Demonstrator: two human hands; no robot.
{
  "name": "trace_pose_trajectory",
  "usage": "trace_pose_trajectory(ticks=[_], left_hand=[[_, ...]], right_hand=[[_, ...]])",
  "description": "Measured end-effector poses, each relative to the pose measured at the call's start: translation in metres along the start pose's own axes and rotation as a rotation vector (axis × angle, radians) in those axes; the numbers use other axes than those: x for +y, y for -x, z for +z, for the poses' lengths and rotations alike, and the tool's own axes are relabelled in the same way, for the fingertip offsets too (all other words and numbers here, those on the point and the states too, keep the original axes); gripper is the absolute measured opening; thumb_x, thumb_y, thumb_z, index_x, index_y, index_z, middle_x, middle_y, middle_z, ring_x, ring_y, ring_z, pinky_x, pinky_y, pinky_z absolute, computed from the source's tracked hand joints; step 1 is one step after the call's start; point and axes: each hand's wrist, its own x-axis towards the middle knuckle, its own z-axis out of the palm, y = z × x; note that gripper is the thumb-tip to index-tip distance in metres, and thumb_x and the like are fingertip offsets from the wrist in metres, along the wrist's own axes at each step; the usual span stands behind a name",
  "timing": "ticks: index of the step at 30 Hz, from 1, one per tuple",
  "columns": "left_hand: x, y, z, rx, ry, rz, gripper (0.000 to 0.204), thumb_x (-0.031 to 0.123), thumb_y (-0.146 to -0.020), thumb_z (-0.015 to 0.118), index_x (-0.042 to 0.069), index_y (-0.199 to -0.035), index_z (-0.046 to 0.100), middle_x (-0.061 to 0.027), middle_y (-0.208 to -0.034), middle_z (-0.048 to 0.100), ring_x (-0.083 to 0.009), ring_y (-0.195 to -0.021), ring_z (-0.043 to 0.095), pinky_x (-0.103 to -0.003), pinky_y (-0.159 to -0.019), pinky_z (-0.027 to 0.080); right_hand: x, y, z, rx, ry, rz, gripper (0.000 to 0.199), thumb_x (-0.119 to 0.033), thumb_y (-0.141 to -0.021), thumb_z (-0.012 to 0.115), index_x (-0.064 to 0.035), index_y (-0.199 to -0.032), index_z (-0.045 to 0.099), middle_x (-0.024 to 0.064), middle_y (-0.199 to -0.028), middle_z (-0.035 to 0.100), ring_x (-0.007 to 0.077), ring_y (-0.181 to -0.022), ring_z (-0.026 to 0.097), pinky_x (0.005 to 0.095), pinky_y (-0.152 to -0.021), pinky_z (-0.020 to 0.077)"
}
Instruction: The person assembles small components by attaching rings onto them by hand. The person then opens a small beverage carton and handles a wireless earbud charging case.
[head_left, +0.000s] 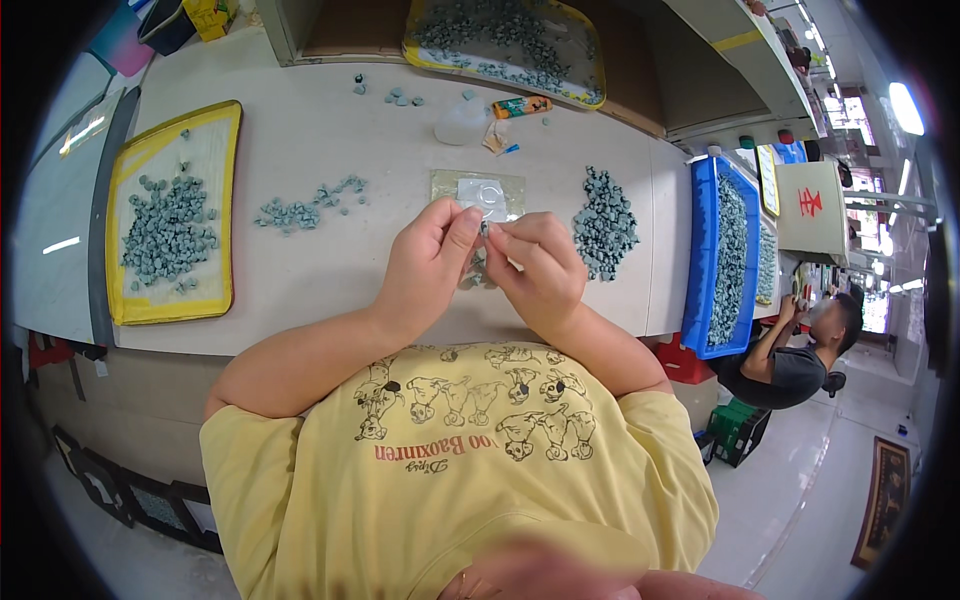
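Over the front of the white table my left hand (430,258) and my right hand (542,268) meet, thumbs and fingertips pinched together. Between them is a small grey-green piece (485,229), mostly covered by the fingers; its exact kind is too small to make out. Just beyond the fingertips lies a flat greenish pad (513,188) bearing a white sheet (468,190) with a ring-shaped mark. A few similar pieces (476,272) lie beneath my hands. To the right of my right hand spreads a pile of dark and grey-green pieces (604,225).
A yellow-rimmed tray (232,215) of pieces stands at left, with a loose cluster (290,214) beside it. Another yellow-rimmed tray (600,75) sits at the back near an orange tube (522,107). A blue crate (701,250) holds pieces at right; a seated person (790,360) works beyond it.
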Motion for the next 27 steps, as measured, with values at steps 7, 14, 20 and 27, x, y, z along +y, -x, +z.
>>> trace_pose_trajectory(ticks=[7,14,20,27], left_hand=[[-0.004,0.001,0.002,0.060,-0.066,0.044,0.027,0.024,-0.095,0.050,0.004,-0.077,0.048,0.0028,-0.059,0.045,-0.0039,-0.054,0.039,-0.022,-0.048,0.034],[-0.008,-0.001,0.002,0.102,-0.423,0.273,0.026,0.022,-0.092,0.054,0.002,-0.077,0.050,-0.0058,-0.056,0.050,-0.0116,-0.048,0.043,-0.027,-0.045,0.036],[-0.018,-0.008,0.000,0.056,-0.481,0.054,0.032,0.026,-0.092,0.053,-0.002,-0.077,0.052,-0.0099,-0.057,0.052,-0.0180,-0.049,0.045,-0.031,-0.048,0.038],[-0.026,-0.010,0.001,-0.038,-0.513,-0.086,0.037,0.031,-0.092,0.051,-0.002,-0.077,0.054,-0.0092,-0.057,0.053,-0.0167,-0.051,0.046,-0.032,-0.051,0.040]], right_hand=[[-0.007,0.001,-0.001,-0.018,-0.080,0.212,0.024,0.010,-0.064,0.069,0.0020,-0.087,0.066,0.0103,-0.080,0.063,0.0196,-0.064,0.060,0.0252,-0.053,0.0482],[-0.002,0.011,-0.001,-0.026,-0.056,0.141,0.025,0.009,-0.066,0.069,-0.0003,-0.090,0.067,0.0101,-0.080,0.063,0.0178,-0.064,0.060,0.0246,-0.052,0.0481],[0.022,0.008,-0.033,-0.323,-0.110,0.533,0.021,0.004,-0.078,0.060,-0.0025,-0.097,0.065,0.0095,-0.087,0.064,0.0191,-0.074,0.063,0.0266,-0.065,0.0496],[0.034,0.021,-0.043,-0.487,0.007,0.567,0.023,0.007,-0.079,0.054,-0.0030,-0.096,0.065,0.0114,-0.093,0.064,0.0257,-0.080,0.063,0.0312,-0.070,0.0507]])
